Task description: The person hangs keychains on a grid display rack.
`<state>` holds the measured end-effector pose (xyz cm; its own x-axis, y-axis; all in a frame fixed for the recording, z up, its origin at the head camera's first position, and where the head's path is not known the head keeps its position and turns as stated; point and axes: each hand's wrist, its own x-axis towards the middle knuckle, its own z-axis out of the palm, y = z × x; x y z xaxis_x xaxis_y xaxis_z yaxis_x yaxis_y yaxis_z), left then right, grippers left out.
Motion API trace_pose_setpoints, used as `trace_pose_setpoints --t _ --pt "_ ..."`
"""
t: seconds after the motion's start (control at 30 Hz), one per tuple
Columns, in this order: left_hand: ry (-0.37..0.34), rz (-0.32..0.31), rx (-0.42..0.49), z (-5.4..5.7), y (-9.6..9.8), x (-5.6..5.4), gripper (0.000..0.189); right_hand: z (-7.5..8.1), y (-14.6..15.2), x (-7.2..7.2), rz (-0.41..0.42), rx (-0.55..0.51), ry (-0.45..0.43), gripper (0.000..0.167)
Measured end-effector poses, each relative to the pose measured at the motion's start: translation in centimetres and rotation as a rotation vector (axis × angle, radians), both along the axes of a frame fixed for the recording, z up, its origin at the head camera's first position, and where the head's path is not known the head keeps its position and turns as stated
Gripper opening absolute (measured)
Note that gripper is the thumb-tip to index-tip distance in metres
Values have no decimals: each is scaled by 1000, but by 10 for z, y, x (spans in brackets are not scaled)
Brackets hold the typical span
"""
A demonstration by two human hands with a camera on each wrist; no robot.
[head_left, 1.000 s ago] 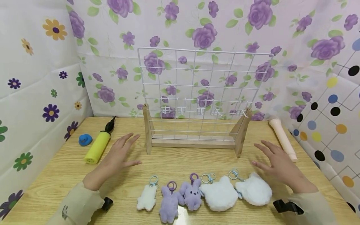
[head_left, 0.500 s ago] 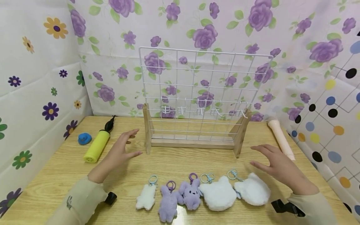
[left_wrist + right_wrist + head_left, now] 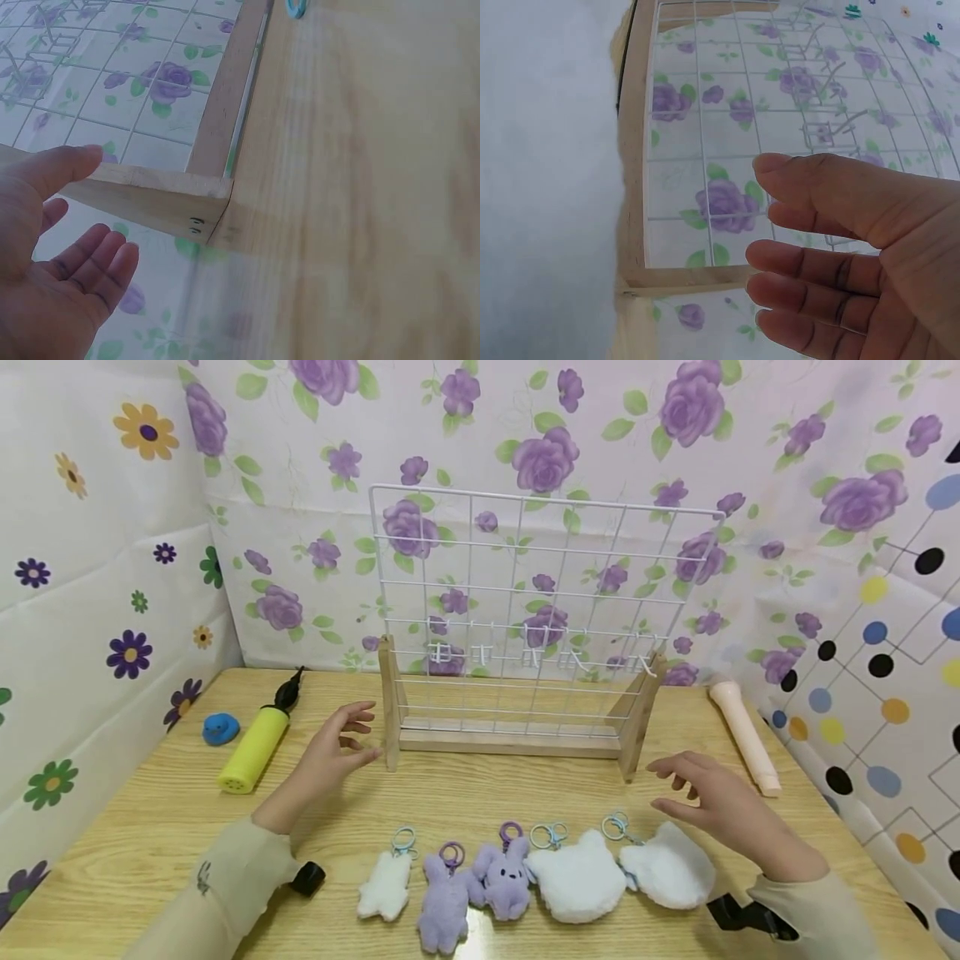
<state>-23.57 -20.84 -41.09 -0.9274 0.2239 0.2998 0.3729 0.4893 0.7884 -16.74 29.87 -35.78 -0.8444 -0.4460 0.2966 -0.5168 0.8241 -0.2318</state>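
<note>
A white wire grid rack [image 3: 525, 589] on a wooden stand [image 3: 510, 743] stands mid-table, with several white hooks [image 3: 532, 656] along its lower part. My left hand [image 3: 330, 756] is beside the stand's left foot, fingers loosely bent, holding nothing. On the other side, my right hand [image 3: 720, 802] hovers right of the stand's right foot, its fingers also loosely bent around nothing. In front lies a row of plush keychains: a small white one [image 3: 385, 885], a purple rabbit [image 3: 444, 906], another purple one with a face [image 3: 504, 881], a round white one [image 3: 579, 878] and a second round white one [image 3: 670, 867].
At the left lie a yellow hand pump [image 3: 257, 747] with a black nozzle and a blue rubber duck [image 3: 221, 728]. A pale pink tube-like object [image 3: 744, 735] lies at the right. Patterned cloth [image 3: 300, 485] surrounds the wooden table [image 3: 150, 852] at the back and sides.
Both hands have moved inward, the left to the right and the right to the left, closer to the stand's feet. Their fingers have bent a little more. The keychains and rack stay put.
</note>
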Motion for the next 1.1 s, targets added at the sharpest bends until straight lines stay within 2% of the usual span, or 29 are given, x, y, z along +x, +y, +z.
trace_pose_setpoints --t 0.27,0.7,0.83,1.1 --pt "-70 44 92 -7 7 -7 58 -8 -9 -5 94 -37 -19 28" --pt "-130 77 171 -13 17 -9 57 -26 -23 -13 178 -24 -223 21" --pt "-128 84 192 -16 17 -9 57 -34 -28 -16 196 -4 -236 19" --pt "-82 84 189 -20 23 -11 57 -44 -31 -15 142 32 -222 18"
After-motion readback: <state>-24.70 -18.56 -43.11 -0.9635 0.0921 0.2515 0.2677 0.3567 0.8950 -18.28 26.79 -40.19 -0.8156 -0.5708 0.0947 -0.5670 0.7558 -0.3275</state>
